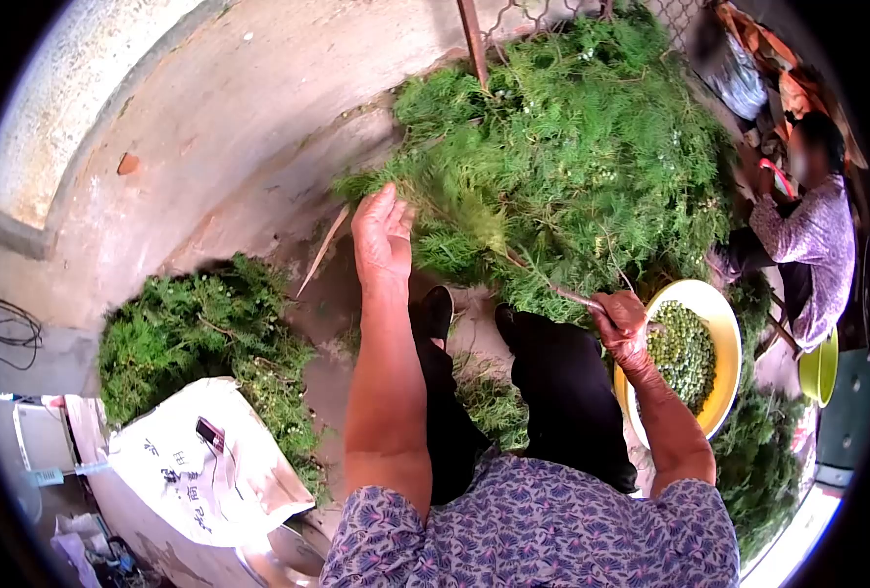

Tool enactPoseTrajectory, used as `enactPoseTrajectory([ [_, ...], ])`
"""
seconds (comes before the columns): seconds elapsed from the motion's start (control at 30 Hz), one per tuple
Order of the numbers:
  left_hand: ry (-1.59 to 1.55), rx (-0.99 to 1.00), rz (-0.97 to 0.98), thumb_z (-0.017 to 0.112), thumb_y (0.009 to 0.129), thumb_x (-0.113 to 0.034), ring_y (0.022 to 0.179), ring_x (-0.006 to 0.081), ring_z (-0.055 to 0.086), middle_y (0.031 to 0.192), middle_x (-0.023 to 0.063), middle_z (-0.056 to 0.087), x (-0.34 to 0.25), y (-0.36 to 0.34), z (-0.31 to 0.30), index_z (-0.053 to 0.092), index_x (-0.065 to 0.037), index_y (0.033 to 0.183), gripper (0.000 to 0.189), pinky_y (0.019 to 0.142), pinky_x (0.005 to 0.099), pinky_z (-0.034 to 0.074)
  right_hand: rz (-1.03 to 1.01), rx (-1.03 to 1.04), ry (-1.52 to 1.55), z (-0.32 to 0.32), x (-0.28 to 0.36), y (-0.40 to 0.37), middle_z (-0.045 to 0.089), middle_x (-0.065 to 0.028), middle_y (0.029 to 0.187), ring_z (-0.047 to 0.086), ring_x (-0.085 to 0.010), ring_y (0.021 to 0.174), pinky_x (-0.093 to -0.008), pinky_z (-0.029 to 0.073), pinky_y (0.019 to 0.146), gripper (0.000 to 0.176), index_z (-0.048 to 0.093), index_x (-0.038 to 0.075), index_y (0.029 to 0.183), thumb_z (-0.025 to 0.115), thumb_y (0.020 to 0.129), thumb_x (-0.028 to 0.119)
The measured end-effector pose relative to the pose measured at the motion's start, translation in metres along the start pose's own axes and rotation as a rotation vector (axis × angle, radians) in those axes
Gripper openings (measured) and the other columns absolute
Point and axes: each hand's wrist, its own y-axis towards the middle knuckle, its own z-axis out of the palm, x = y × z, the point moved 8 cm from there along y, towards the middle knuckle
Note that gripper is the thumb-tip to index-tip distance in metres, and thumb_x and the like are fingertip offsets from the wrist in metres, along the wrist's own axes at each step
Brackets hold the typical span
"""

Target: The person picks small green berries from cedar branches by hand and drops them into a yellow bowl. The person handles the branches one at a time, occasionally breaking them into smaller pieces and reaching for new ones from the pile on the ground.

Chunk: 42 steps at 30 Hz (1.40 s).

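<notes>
My right hand [621, 323] is closed round the bare woody stem of a leafy evergreen branch [494, 240]. The branch slants up and left across the space before my knees, its foliage partly blurred. At its leafy end is my left hand [384, 230], palm turned up and fingers curled in against the sprigs; the exact contact is hard to see. A yellow basin [729, 343] holding many small green cones or berries [685, 353] sits beside my right knee, partly behind my right forearm.
A large heap of cut greenery [592, 137] lies ahead, against a wire fence. On the left is a smaller pile [190, 333], beside a white sack [209, 480] with a phone [209, 433] on it. Another person [807, 225] sits at right near a yellow-green tub [820, 367].
</notes>
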Motion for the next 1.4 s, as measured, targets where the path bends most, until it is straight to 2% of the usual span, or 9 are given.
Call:
enactPoseTrajectory([
  [0.1, -0.103, -0.070, -0.060, 0.065, 0.077, -0.011, 0.064, 0.0141, 0.046, 0.083, -0.0016, 0.055, -0.001, 0.002, -0.012, 0.054, -0.008, 0.096, 0.022, 0.067, 0.0287, 0.041, -0.156, -0.012, -0.095, 0.007, -0.001, -0.004, 0.051, -0.0084, 0.055, 0.051, -0.0272, 0.053, -0.0358, 0.045, 0.063, 0.023, 0.061, 0.003, 0.088, 0.069, 0.067, 0.009],
  [0.17, 0.096, -0.122, 0.099, 0.064, 0.079, -0.016, 0.059, 0.0104, 0.043, 0.058, -0.0042, 0.039, -0.013, 0.000, -0.015, 0.053, -0.009, 0.079, 0.012, 0.056, 0.0281, 0.039, -0.097, 0.012, -0.110, 0.010, -0.009, -0.003, 0.053, -0.0095, 0.061, 0.053, -0.0269, 0.060, -0.0355, 0.044, 0.068, 0.026, 0.061, 0.003, 0.089, 0.069, 0.066, 0.011],
  [0.4, -0.132, 0.062, 0.075, 0.050, 0.082, -0.006, 0.069, 0.0187, 0.052, 0.084, 0.0066, 0.055, -0.011, -0.004, 0.003, 0.050, -0.004, 0.099, 0.017, 0.063, 0.0328, 0.041, 0.216, 0.443, -0.231, 0.051, -0.073, 0.013, 0.058, -0.0145, 0.084, 0.053, -0.0321, 0.086, -0.0405, 0.042, 0.077, 0.035, 0.058, 0.001, 0.101, 0.066, 0.068, 0.007],
  [0.7, 0.122, 0.172, 0.003, 0.052, 0.083, -0.022, 0.069, 0.0182, 0.056, 0.088, 0.0057, 0.057, 0.004, -0.041, 0.040, 0.054, -0.006, 0.099, 0.023, 0.052, 0.0313, 0.043, 0.196, -0.039, 0.475, 0.034, 0.064, 0.164, 0.064, -0.0069, 0.087, 0.060, -0.0161, 0.078, -0.0267, 0.048, 0.069, 0.013, 0.064, 0.003, 0.092, 0.060, 0.080, 0.005],
  [1.1, 0.376, 0.199, 0.037, 0.043, 0.088, -0.030, 0.077, 0.0122, 0.057, 0.088, 0.0035, 0.059, 0.010, -0.047, 0.047, 0.056, -0.002, 0.105, 0.035, 0.062, 0.0259, 0.047, 0.478, 0.015, 0.940, 0.097, 0.059, 0.159, 0.063, -0.0067, 0.079, 0.058, -0.0118, 0.073, -0.0256, 0.047, 0.068, 0.021, 0.063, -0.002, 0.091, 0.068, 0.076, 0.012],
  [1.13, 0.699, 0.251, 0.313, 0.044, 0.088, -0.031, 0.078, 0.0125, 0.057, 0.090, 0.0040, 0.059, -0.001, -0.046, 0.050, 0.056, -0.002, 0.105, 0.036, 0.063, 0.0261, 0.047, 0.511, 0.020, 1.007, 0.099, 0.057, 0.159, 0.063, -0.0058, 0.078, 0.058, -0.0112, 0.073, -0.0251, 0.047, 0.068, 0.019, 0.063, -0.002, 0.090, 0.068, 0.076, 0.010],
  [1.17, 0.701, 0.251, 0.309, 0.044, 0.088, -0.031, 0.078, 0.0125, 0.057, 0.090, 0.0040, 0.059, 0.002, -0.045, 0.048, 0.056, -0.002, 0.105, 0.036, 0.063, 0.0261, 0.047, 0.544, 0.024, 1.074, 0.102, 0.055, 0.158, 0.064, -0.0050, 0.078, 0.057, -0.0106, 0.072, -0.0246, 0.047, 0.068, 0.018, 0.063, -0.002, 0.089, 0.068, 0.076, 0.008],
  [1.33, 0.724, 0.202, 0.280, 0.044, 0.088, -0.032, 0.067, 0.0114, 0.054, 0.079, 0.0055, 0.059, 0.011, -0.042, 0.045, 0.056, -0.001, 0.098, 0.035, 0.054, 0.0228, 0.042, 0.662, -0.047, 1.235, 0.104, 0.049, 0.152, 0.063, -0.0066, 0.075, 0.057, -0.0105, 0.069, -0.0240, 0.048, 0.063, 0.010, 0.062, -0.003, 0.088, 0.062, 0.078, 0.001],
  [1.4, 0.620, 0.300, 0.191, 0.042, 0.088, -0.032, 0.059, 0.0111, 0.049, 0.071, 0.0052, 0.055, 0.016, -0.041, 0.053, 0.054, 0.000, 0.094, 0.034, 0.050, 0.0223, 0.037, 0.742, -0.066, 1.655, 0.114, 0.049, 0.149, 0.062, -0.0094, 0.077, 0.059, -0.0152, 0.067, -0.0261, 0.049, 0.059, 0.008, 0.057, -0.002, 0.089, 0.056, 0.081, -0.002],
])
